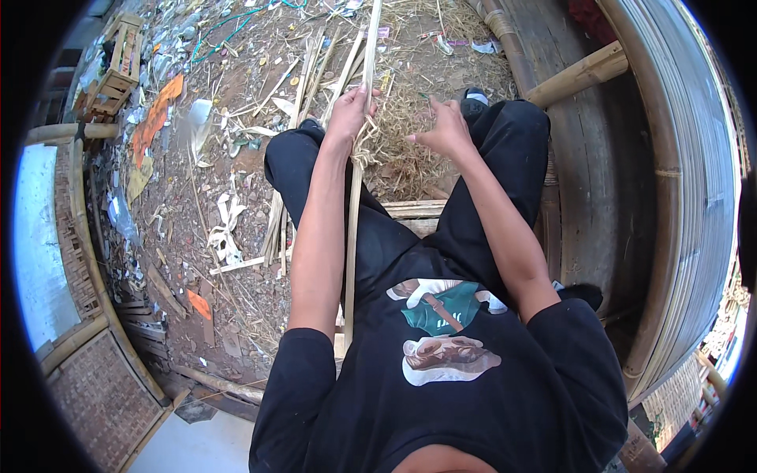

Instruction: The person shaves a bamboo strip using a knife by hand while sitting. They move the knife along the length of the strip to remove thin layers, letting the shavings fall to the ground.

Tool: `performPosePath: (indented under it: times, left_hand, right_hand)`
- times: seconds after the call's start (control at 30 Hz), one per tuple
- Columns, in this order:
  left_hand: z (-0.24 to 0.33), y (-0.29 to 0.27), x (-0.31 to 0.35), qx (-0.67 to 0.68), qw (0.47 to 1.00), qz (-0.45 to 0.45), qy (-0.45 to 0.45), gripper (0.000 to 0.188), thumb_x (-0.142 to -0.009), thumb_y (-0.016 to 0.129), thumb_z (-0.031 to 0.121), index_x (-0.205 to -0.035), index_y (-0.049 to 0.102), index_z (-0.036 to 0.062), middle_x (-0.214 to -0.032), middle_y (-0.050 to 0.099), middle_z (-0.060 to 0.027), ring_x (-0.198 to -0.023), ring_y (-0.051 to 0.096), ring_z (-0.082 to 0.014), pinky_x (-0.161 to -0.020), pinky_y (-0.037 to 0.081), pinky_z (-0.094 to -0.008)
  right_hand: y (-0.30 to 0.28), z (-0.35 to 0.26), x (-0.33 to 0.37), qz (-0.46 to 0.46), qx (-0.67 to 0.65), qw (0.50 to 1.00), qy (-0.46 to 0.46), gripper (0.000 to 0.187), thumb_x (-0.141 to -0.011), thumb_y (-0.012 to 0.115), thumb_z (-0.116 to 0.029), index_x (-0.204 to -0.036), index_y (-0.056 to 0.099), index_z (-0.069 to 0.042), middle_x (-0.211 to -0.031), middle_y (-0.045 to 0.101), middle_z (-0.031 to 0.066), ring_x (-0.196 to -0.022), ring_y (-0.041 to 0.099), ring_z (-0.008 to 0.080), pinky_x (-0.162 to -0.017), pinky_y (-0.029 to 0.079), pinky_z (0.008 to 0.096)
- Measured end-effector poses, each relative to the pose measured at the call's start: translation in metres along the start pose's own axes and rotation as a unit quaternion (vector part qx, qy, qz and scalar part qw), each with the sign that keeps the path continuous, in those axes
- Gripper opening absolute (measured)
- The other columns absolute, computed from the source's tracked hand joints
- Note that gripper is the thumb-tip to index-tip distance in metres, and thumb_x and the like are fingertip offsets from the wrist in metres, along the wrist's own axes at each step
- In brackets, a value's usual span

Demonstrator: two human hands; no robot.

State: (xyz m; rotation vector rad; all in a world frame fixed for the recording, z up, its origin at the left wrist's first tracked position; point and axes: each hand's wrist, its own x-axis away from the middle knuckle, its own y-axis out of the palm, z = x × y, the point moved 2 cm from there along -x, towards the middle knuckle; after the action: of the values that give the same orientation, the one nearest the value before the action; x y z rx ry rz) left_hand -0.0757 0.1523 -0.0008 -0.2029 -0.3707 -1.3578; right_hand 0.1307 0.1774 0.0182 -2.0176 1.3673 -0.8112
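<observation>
An outdoor bamboo-craft yard. Beside the wooden bench [583, 197], bare dirt ground [236, 165] lies strewn with bamboo strips [315, 71], shavings and scraps. A bamboo pole [579, 75] crosses the bench, a curved slat wall [694, 158] rises behind it, and a wooden crate [118, 67] sits far across the ground.

Pale tan bamboo strip [356, 181]; black trousers [410, 229]; black T-shirt [489, 394] with teal, white and brown print; orange scraps [154, 118] on brown dirt ground [236, 102]; reddish-brown brick wall [98, 394].
</observation>
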Motion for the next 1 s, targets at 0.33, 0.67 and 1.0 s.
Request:
performPosePath:
  times: [0.33, 0.67, 1.0]
  left_hand:
    - [0.016, 0.019, 0.090, 0.104, 0.990, -0.006, -0.093, 0.034, -0.102, 0.041, 0.031, -0.108, 0.060, 0.0038, -0.063, 0.051, 0.0018, -0.050, 0.049, -0.0082, -0.045, 0.043, -0.0235]
    - [-0.012, 0.030, 0.120, 0.090, 0.990, -0.047, -0.094, 0.030, -0.099, 0.047, 0.022, -0.122, 0.056, 0.0036, -0.071, 0.054, 0.0019, -0.062, 0.052, -0.0061, -0.056, 0.043, -0.0202]
    - [-0.027, 0.040, 0.127, 0.146, 0.984, 0.003, -0.102, 0.031, -0.096, 0.057, 0.019, -0.122, 0.055, 0.0040, -0.069, 0.053, 0.0032, -0.060, 0.048, -0.0038, -0.054, 0.038, -0.0184]
  right_hand:
    - [-0.029, 0.000, -0.061, -0.154, 0.068, 0.985, -0.042, 0.073, -0.079, 0.069, -0.053, -0.127, 0.056, 0.000, -0.099, 0.067, 0.0186, -0.099, 0.064, 0.0263, -0.085, 0.050, 0.0344]
    - [-0.012, -0.001, -0.069, -0.179, -0.277, 0.944, -0.002, 0.036, -0.096, 0.053, -0.022, -0.127, 0.058, -0.003, -0.077, 0.055, -0.0037, -0.068, 0.048, 0.0050, -0.059, 0.038, 0.0209]
    - [0.000, -0.014, -0.080, -0.044, -0.319, 0.945, -0.059, 0.035, -0.090, 0.063, -0.012, -0.125, 0.061, -0.011, -0.082, 0.064, 0.0034, -0.060, 0.060, 0.0073, -0.052, 0.048, 0.0235]
